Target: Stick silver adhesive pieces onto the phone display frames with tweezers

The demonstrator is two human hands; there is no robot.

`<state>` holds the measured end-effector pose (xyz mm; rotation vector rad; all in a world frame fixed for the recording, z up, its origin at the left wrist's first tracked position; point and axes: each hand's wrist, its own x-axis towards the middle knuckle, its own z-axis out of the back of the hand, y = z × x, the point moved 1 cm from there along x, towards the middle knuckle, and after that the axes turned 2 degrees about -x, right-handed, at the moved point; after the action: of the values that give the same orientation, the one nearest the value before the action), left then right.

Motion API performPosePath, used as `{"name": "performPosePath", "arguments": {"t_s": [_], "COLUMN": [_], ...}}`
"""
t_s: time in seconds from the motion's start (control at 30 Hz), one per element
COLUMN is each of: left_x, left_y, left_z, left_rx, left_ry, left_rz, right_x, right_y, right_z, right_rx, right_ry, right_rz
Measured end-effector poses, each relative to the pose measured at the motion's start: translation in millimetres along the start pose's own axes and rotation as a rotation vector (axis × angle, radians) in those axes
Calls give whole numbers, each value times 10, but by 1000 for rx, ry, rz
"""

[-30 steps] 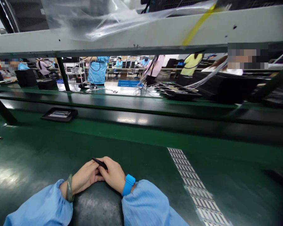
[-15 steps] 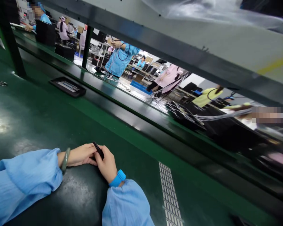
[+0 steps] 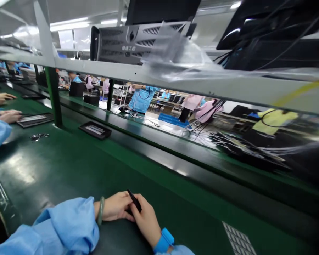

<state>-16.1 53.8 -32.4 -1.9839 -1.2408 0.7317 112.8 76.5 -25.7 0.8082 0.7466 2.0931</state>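
Note:
Both of my hands meet above the green worktop (image 3: 95, 170), close to its near side. A small, slim black piece (image 3: 134, 200) sticks up between them; its kind cannot be made out. My left hand (image 3: 118, 206), with a green bangle at the wrist, is closed, its fingertips at the piece's left side. My right hand (image 3: 147, 221), wearing a blue wristband (image 3: 164, 241), pinches the same piece from the right. Some of the fingertips are hidden behind it. To the right lies a sheet of small labels (image 3: 239, 238).
A shallow black tray (image 3: 95, 130) lies by the far ledge, with small metal parts (image 3: 39, 136) left of it. A co-worker's hands (image 3: 9, 116) rest at another tray (image 3: 38, 121). A green post (image 3: 53, 99) supports an overhead shelf (image 3: 95, 68) carrying a computer case (image 3: 122, 42).
The view has tilted up and turned leftward, so the shelf, computer case and co-worker's hands now show. My hands sit lower in the picture, with the black piece still between them.

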Motion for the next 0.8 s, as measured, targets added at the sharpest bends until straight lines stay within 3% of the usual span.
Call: {"name": "performPosePath", "arguments": {"t_s": [0.2, 0.53, 0.8], "left_x": [26, 74, 3], "left_y": [-72, -222, -208], "left_z": [-8, 46, -10], "left_rx": [84, 177, 105], "left_ry": [10, -162, -134], "left_rz": [-5, 160, 140], "right_x": [57, 198, 114], "right_y": [-78, -248, -122], "right_z": [-29, -166, -92], "right_rx": [-16, -54, -7], "right_ry": [26, -3, -15], "right_rz": [-3, -28, -25]}}
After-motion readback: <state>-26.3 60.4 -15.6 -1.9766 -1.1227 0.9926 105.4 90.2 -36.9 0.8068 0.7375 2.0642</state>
